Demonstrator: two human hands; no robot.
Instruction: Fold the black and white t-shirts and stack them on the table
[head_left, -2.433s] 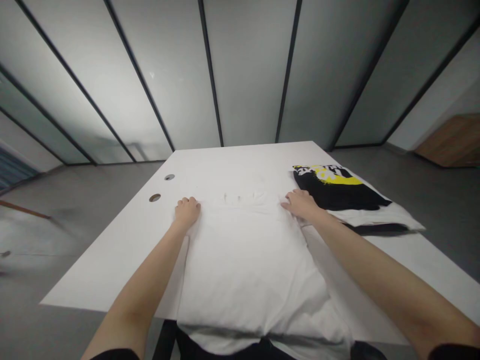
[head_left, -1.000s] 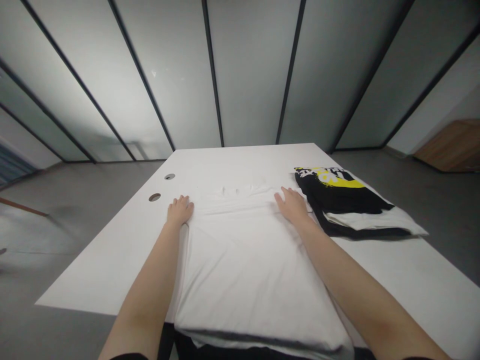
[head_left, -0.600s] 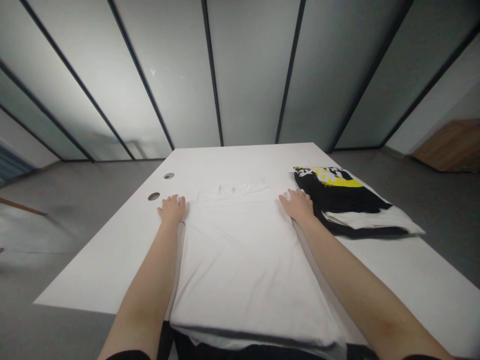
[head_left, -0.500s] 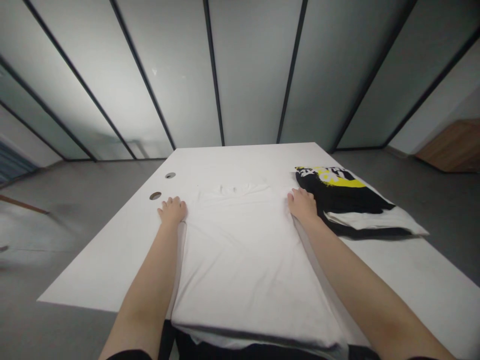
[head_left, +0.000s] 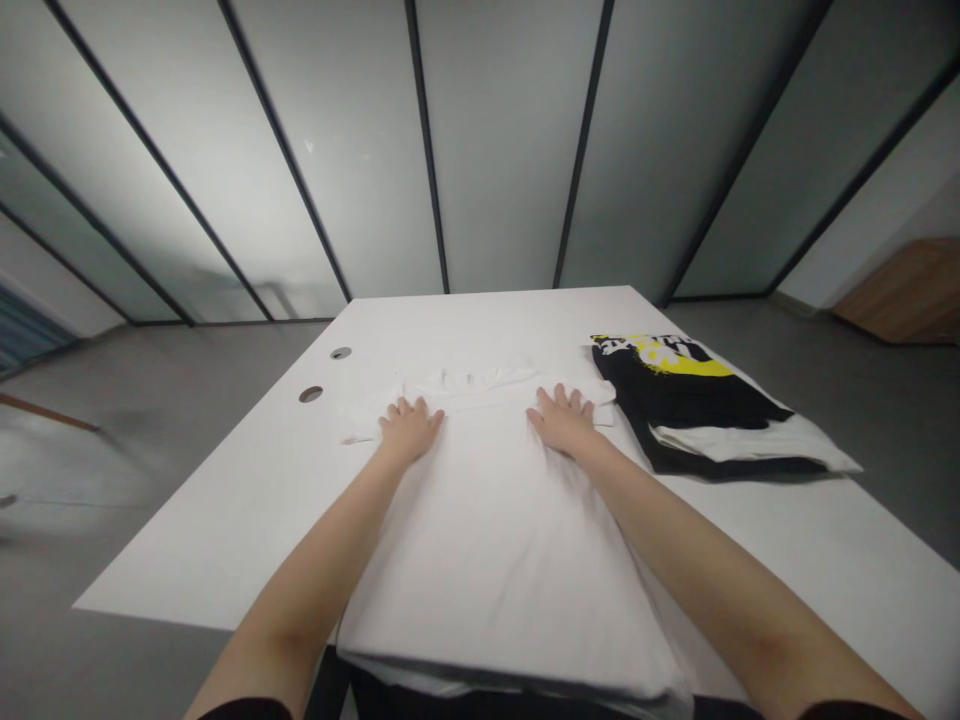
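Note:
A white T-shirt [head_left: 487,540] lies spread on the white table, its neckline toward the far side and its hem hanging over the near edge. My left hand [head_left: 409,430] rests on the shirt's upper left part, fingers spread. On the upper right part my right hand [head_left: 564,418] lies with its fingers apart, pressing on the fabric. Short sleeves stick out beyond both hands. Neither hand grips the cloth. Faint creases run down the shirt's right half.
Folded black and white garments [head_left: 690,400], the top one with a yellow print, lie stacked at the table's right side. Two round holes, a near one [head_left: 310,394] and a far one [head_left: 341,353], pierce the white tabletop [head_left: 187,540] at left. Frosted glass panels [head_left: 510,150] stand behind.
Both hands have moved inward from the shirt's sides onto its upper front. The sleeves now show, sticking out to either side. The stacked garments have stayed put.

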